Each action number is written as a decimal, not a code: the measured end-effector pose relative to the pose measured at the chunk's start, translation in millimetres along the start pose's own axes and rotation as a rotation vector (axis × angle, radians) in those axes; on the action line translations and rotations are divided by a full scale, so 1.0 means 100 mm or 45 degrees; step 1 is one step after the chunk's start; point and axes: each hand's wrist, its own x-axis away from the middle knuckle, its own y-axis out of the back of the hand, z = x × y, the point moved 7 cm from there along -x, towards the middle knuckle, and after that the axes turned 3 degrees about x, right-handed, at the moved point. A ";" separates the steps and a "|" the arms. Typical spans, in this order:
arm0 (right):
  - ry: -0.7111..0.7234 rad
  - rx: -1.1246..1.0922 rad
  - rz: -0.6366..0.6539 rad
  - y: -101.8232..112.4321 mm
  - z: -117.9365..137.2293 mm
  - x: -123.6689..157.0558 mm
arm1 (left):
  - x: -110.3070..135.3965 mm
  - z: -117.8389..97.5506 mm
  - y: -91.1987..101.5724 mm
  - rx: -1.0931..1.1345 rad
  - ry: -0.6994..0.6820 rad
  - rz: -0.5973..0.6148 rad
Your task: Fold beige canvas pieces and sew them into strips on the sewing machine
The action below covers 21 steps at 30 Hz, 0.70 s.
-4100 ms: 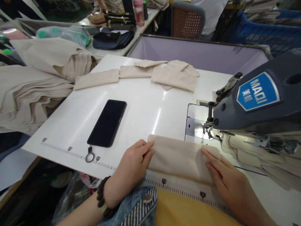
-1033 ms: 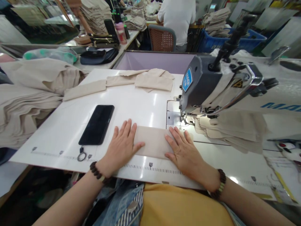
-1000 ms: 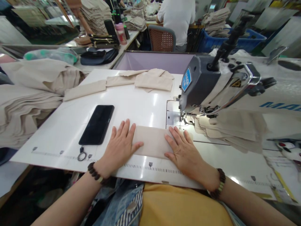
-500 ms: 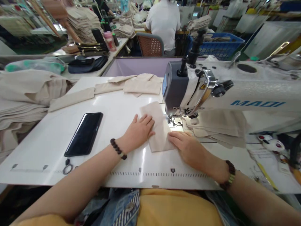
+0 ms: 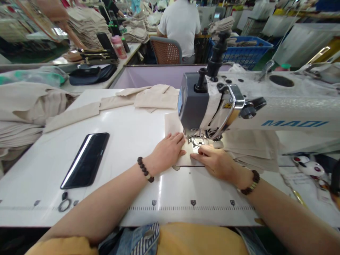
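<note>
A beige fabric piece (image 5: 172, 123) lies flat at the needle area of a sewing machine (image 5: 195, 102), partly hidden by its head and my hands. My left hand (image 5: 168, 150) rests flat on the left side of the fabric, fingers stretched toward the presser foot. Close by the lit needle plate, my right hand (image 5: 219, 161) has its fingers bent, with thumb and forefinger at the fabric's right edge. Right of the needle, under the machine arm, is a pile of beige fabric pieces (image 5: 252, 148).
A black phone (image 5: 85, 161) and a ring-shaped holder (image 5: 64, 203) lie on the left of the white table. Beige strips (image 5: 74, 117) stretch along its far side. Stacked fabric (image 5: 21, 106) stands at the left edge. Beyond sit a person (image 5: 180, 28) and a blue basket (image 5: 239, 53).
The fabric piece has gone forward and right, in under the machine head. My left hand has followed it toward the needle; my right hand is now nearer the presser foot. The view has shifted slightly.
</note>
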 end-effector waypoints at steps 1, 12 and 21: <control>-0.018 0.002 0.000 -0.01 0.00 -0.01 | -0.01 0.01 -0.01 0.000 0.003 0.002; -0.072 0.075 -0.059 -0.06 -0.06 -0.03 | -0.09 0.11 -0.06 -0.015 0.014 0.004; -0.079 0.042 -0.052 -0.08 -0.06 -0.03 | -0.09 0.13 -0.05 -0.024 0.013 0.003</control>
